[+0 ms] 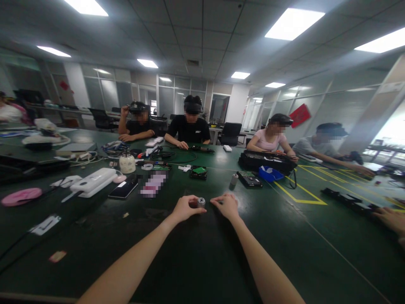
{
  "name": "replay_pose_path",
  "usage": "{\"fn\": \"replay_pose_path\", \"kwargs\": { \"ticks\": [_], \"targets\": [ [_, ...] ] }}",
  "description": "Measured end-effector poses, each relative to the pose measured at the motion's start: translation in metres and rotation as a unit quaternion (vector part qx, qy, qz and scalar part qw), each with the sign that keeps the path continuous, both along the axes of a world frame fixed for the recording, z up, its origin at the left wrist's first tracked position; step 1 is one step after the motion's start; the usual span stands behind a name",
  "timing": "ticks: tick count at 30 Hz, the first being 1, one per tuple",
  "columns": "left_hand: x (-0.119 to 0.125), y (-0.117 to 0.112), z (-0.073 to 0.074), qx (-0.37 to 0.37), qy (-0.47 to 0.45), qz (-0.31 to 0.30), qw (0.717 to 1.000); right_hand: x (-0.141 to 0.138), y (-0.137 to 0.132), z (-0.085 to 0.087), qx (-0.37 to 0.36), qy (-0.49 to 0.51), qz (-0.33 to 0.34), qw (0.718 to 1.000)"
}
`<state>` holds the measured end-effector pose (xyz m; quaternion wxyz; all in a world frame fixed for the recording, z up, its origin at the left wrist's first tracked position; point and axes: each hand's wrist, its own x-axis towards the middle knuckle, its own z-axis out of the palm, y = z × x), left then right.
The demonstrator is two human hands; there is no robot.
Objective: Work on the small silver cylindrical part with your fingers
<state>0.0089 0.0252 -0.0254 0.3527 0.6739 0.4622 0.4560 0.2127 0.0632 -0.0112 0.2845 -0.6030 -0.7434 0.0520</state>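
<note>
My left hand (186, 207) curls thumb and fingers around a small grey metal cylinder (201, 202), upright at the tabletop, with a dark hole in its top. Just to the right, my right hand (227, 205) stretches its fingers toward the cylinder, a small gap away from it. I see nothing in that hand, though the space under its fingers is partly hidden. Beyond it stands a second metal cylinder (234, 180), beside a hard drive (249, 179). Another drive with a green circuit board (198, 172) lies farther back in the middle.
On the left lie a black phone (124, 186), a white power strip (93, 182), a pink roll (21, 196) and a cream jar (127, 163). A blue tray (271, 174) and a black case (267, 161) sit at right. Several people work around the green table (196, 261).
</note>
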Motion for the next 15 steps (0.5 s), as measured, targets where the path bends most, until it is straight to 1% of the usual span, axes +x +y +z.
{"fn": "replay_pose_path", "kwargs": {
  "ticks": [3,10,12,15],
  "targets": [
    [0.000,-0.001,0.001,0.001,0.007,0.003,1.000,0.002,-0.002,-0.003,-0.017,-0.015,-0.003,1.000],
    [0.001,-0.004,0.006,0.008,0.013,0.003,1.000,-0.003,-0.002,0.001,0.003,0.009,0.004,1.000],
    [0.001,-0.004,0.006,0.011,0.007,0.001,1.000,-0.006,-0.001,0.004,0.027,0.042,0.019,0.999],
    [0.002,-0.003,0.004,0.006,-0.004,0.000,1.000,-0.016,-0.005,0.011,0.064,0.088,0.068,0.992]
  ]
}}
